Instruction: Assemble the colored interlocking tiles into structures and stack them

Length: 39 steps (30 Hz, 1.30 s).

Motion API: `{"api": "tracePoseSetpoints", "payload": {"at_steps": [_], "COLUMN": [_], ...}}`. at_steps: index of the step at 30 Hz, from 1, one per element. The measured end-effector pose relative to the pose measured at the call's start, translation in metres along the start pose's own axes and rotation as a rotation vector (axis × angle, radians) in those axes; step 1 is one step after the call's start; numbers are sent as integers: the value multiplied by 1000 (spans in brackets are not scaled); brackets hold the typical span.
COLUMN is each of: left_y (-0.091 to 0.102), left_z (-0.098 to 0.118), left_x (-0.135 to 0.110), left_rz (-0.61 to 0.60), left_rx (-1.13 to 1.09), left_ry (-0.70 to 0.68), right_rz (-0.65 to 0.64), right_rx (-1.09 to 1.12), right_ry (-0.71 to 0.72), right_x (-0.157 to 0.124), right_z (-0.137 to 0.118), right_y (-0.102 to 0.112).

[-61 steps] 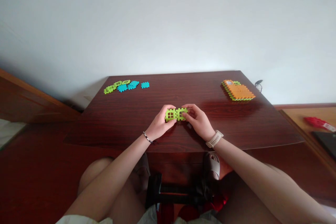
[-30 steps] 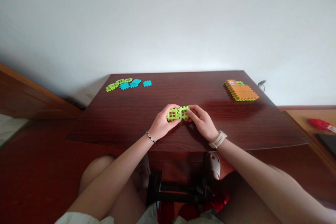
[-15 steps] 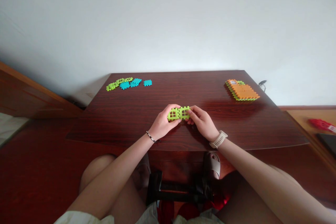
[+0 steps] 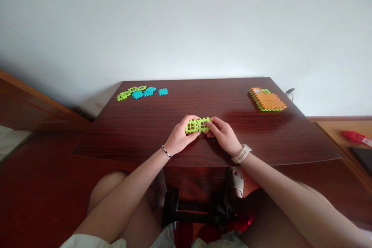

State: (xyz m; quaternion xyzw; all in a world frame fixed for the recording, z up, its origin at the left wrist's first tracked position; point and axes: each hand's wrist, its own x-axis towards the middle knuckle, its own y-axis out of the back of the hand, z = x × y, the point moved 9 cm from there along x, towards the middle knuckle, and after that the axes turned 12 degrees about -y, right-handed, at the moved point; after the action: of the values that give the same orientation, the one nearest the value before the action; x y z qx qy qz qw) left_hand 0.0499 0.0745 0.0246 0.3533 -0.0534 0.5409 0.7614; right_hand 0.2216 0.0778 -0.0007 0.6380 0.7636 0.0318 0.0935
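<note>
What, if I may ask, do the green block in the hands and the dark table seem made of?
The green interlocking toy block looks like moulded plastic, with a bright, even colour and crisp notched edges. The table looks like dark wood-grain laminate or veneer: its glossy top reflects light; solid wood cannot be ruled out.

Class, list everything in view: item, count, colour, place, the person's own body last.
table: one, dark red-brown wood, centre
block model: one, lime green, between the hands
teal blocks: about three, far left on table
green blocks: a few, beside the teal
block stack: one, orange and green, far right on table
cable: one, black, past the far corner
red object: one, right of the table
left hand: one, on the model's left end
right hand: one, on the model's right end
watch: one, white, right wrist
</note>
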Motion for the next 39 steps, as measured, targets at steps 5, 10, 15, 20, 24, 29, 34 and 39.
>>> {"api": "tracePoseSetpoints", "payload": {"at_steps": [5, 10, 15, 20, 24, 29, 34, 39], "left_y": [0, -1, -1, -1, -1, -1, -2, -2], "left_z": [1, -1, -2, -1, -1, -1, 0, -1], "left_x": [0, 0, 0, 0, 0, 0, 0, 0], "left_rz": [2, 1, 4, 4, -2, -2, -13, -24], "left_rx": [2, -19, -29, -26, -16, -8, -10, -12], "left_ry": [-8, 5, 12, 9, 9, 6, -9, -24], "right_rz": [6, -2, -5, -13, -11, -5, -6, -15], "right_rx": [-9, -13, -1, -3, -12, -8, 10, 19], "right_ry": [2, 2, 4, 5, 6, 9, 11, 0], "right_x": [0, 0, 0, 0, 0, 0, 1, 1], "right_z": [-1, -2, -3, -4, -4, -4, -4, -5], "right_y": [0, 0, -1, -1, -1, 0, -1, -1]}}
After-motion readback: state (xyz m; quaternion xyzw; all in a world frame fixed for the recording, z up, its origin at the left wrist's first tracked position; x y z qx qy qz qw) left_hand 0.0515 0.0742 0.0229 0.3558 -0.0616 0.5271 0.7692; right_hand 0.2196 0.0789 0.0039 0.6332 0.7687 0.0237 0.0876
